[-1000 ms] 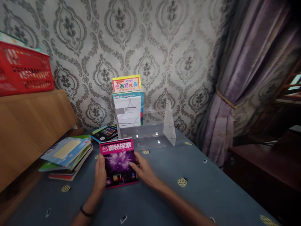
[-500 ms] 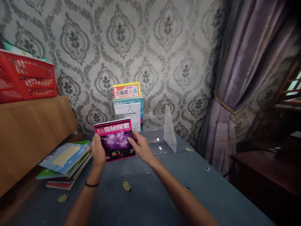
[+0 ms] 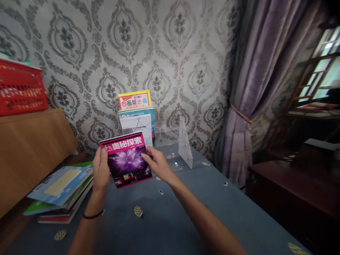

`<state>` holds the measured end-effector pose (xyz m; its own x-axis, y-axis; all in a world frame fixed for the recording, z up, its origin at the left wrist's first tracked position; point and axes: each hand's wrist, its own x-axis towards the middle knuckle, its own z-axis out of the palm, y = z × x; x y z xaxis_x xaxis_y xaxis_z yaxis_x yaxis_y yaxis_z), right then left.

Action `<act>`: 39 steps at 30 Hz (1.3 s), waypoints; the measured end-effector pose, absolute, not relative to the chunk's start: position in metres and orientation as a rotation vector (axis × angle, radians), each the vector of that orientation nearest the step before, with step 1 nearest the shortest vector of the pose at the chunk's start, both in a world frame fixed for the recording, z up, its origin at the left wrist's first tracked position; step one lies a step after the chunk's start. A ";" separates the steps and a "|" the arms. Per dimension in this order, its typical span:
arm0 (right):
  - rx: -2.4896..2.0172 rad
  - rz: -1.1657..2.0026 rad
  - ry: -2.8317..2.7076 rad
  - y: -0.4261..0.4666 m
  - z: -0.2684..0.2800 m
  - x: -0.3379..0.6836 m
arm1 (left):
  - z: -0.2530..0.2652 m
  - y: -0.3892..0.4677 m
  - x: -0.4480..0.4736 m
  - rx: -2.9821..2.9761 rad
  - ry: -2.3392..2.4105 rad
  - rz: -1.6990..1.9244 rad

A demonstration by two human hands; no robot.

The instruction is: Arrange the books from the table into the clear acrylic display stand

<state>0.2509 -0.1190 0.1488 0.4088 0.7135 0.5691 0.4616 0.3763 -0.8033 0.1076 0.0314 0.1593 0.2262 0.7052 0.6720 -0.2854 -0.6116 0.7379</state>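
A pink-edged book [image 3: 130, 161] with a purple burst on its cover is held up in front of me, slightly tilted. My left hand [image 3: 101, 168] grips its left edge, and my right hand [image 3: 158, 163] pinches the right edge with the thumb on the cover. Just behind it, several books stand upright one behind another: a white one [image 3: 145, 128], a teal one [image 3: 152, 113] and a yellow-topped one [image 3: 134, 101]. They stand at the left part of a clear acrylic rack [image 3: 186, 147], whose stepped right side panel is visible.
A stack of books [image 3: 61, 184] lies on the left of the blue tablecloth [image 3: 183, 212]. Beside it is a wooden cabinet [image 3: 34, 141] with a red basket [image 3: 22, 88] on top. A purple curtain [image 3: 239, 106] hangs at the right, near dark red furniture [image 3: 292, 184].
My view has turned a little to the right, so the surroundings appear shifted left. Both hands still hold the pink-edged book, which is tilted slightly more.
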 end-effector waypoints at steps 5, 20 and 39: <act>-1.234 0.146 -1.145 -0.121 0.152 0.257 | 0.166 0.029 0.098 2.028 0.418 1.317; -1.136 -0.106 -1.115 -0.113 0.179 0.300 | 0.195 0.028 0.141 2.273 0.454 1.565; -1.151 -0.152 -1.037 -0.081 0.151 0.318 | 0.176 0.052 0.173 2.267 0.374 1.696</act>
<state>0.3176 -0.0809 0.1513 0.5530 0.3884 0.7371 0.5831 0.4516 -0.6753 0.1725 0.0524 0.1756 0.2754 0.3716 0.8866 0.0362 -0.9256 0.3767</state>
